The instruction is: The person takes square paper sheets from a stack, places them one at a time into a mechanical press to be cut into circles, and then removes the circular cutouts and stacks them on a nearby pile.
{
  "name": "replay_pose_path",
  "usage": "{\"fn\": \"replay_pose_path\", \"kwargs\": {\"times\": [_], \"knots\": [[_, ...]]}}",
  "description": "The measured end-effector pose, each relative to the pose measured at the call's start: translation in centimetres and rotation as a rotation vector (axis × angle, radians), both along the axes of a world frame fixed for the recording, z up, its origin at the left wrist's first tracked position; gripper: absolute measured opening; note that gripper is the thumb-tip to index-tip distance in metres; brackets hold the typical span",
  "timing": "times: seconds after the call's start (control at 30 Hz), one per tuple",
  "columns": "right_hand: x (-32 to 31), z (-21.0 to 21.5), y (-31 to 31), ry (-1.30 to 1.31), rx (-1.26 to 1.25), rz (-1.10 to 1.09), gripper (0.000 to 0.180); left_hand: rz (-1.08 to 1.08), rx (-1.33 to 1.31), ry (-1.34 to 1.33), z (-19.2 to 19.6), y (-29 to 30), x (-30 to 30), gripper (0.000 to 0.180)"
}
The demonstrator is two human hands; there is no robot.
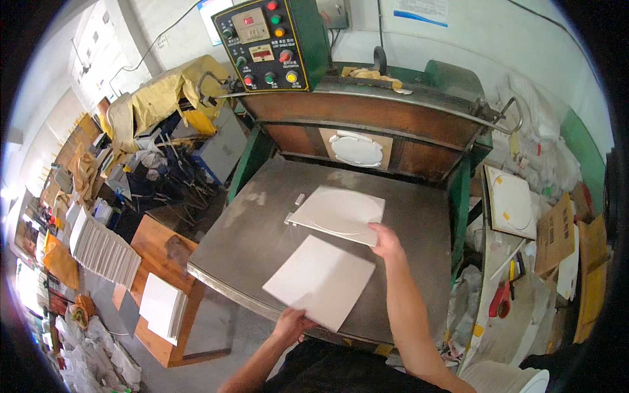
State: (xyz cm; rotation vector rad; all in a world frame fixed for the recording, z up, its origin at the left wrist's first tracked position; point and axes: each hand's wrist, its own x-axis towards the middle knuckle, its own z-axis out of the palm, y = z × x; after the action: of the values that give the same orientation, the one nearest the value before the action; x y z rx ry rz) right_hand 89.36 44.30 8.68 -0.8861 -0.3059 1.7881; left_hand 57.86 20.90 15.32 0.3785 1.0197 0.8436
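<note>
A square white card sheet (321,280) is held flat just over the front of the grey steel press table (262,229). My left hand (293,325) grips its near edge. My right hand (386,240) pinches the near right corner of a second white sheet (337,213), which lies farther back on the table and shows a round cut outline. Behind it, the raised brown platen carries a cutting die board with a round white piece (356,150).
A green machine frame with a button control panel (265,42) rises behind the table. A wooden stand on the left holds a stack of white sheets (164,306). Cardboard, a cut white sheet (511,200) and tools crowd the right side. Clutter fills the left floor.
</note>
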Motion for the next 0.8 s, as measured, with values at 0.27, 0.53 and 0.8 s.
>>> {"fn": "replay_pose_path", "kwargs": {"times": [0.27,0.53,0.8], "knots": [[9.8,8.7,-17.6,-0.215,0.081,-0.377,0.047,0.161,0.052,0.100,-7.2,17.6,9.1,0.038],[8.9,8.5,-38.1,-0.467,-0.187,-0.778,0.053,0.126,0.322,0.692,-6.9,14.6,9.8,0.045],[2.5,12.8,-42.4,-0.971,-0.172,-0.791,0.040,-0.645,0.919,1.690,-6.5,21.8,18.3,0.059]]}}
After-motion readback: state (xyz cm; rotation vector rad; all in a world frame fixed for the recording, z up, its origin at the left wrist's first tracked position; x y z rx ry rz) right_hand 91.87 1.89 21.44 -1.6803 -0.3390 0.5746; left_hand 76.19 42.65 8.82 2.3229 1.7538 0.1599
